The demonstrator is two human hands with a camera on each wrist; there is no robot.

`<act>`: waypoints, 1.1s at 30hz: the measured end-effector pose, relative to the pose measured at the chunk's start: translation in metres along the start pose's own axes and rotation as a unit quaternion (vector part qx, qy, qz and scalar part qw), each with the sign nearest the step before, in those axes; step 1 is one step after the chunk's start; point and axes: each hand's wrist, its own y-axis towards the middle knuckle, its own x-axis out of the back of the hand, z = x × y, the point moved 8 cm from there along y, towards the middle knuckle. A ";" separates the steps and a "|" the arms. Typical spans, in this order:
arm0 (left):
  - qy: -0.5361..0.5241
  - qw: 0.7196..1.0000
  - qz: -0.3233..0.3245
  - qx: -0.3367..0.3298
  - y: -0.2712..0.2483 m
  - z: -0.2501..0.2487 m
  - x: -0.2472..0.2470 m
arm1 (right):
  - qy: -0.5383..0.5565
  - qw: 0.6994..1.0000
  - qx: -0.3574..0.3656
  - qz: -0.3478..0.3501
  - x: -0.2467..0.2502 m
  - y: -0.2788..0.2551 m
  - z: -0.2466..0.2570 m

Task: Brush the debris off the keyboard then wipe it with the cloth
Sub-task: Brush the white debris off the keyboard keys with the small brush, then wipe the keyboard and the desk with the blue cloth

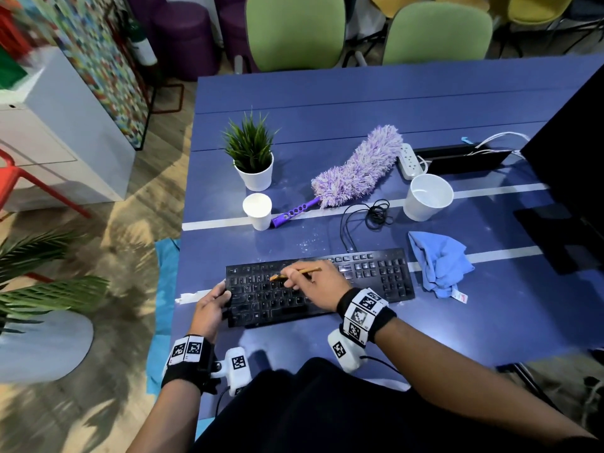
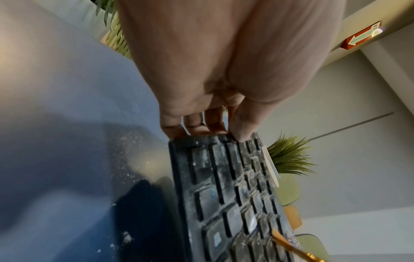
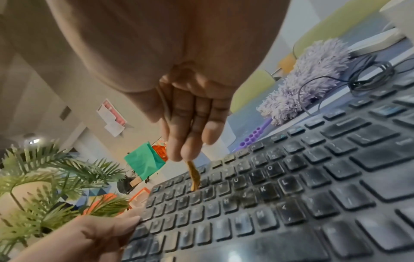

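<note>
A dusty black keyboard (image 1: 376,279) (image 2: 228,198) (image 3: 291,203) lies on the blue table (image 1: 327,103) near its front edge. My left hand (image 1: 212,300) (image 2: 201,127) (image 3: 107,228) grips the keyboard's left end, thumb on top. My right hand (image 1: 313,282) (image 3: 190,127) pinches a thin wooden brush (image 1: 305,272) (image 3: 194,177) (image 2: 284,239), its orange bristles touching the upper-left keys. A crumpled blue cloth (image 1: 439,263) lies just right of the keyboard.
White debris (image 1: 307,243) speckles the table behind the keyboard. Behind it stand a small white cup (image 1: 258,210), a potted plant (image 1: 251,155), a purple duster (image 1: 353,171), a coiled cable (image 1: 376,214) and a larger white cup (image 1: 426,197). A dark monitor (image 1: 575,152) stands at right.
</note>
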 end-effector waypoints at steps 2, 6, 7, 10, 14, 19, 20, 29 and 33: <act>0.002 1.000 0.001 -0.003 -0.002 -0.003 -0.001 | -0.024 1.000 -0.007 0.010 0.001 0.003 0.001; 0.004 1.000 0.000 -0.005 -0.002 -0.001 -0.001 | -0.012 0.999 -0.015 0.035 -0.002 0.002 0.000; 0.005 1.000 0.003 -0.006 0.000 -0.001 -0.002 | -0.001 0.999 -0.021 0.028 0.000 0.001 -0.002; 0.003 1.000 0.007 -0.011 -0.003 -0.005 -0.005 | 0.002 0.999 -0.034 0.035 -0.004 -0.002 -0.009; 0.006 1.000 0.006 -0.015 -0.001 -0.006 -0.006 | 0.046 0.997 -0.058 0.006 0.006 -0.006 -0.016; 0.002 1.000 0.008 0.008 0.004 0.007 0.000 | 0.054 0.991 -0.042 -0.116 0.065 -0.035 -0.043; -0.001 1.000 0.007 0.016 0.004 0.011 0.001 | 0.023 0.987 -0.041 -0.155 0.084 -0.046 -0.054; 0.047 0.996 -0.033 0.074 0.022 0.034 0.020 | -0.214 0.937 -0.204 -0.186 0.160 -0.126 -0.186; 0.104 0.991 -0.054 0.068 0.034 0.037 0.036 | -0.280 0.923 -0.245 -0.094 0.157 -0.136 -0.222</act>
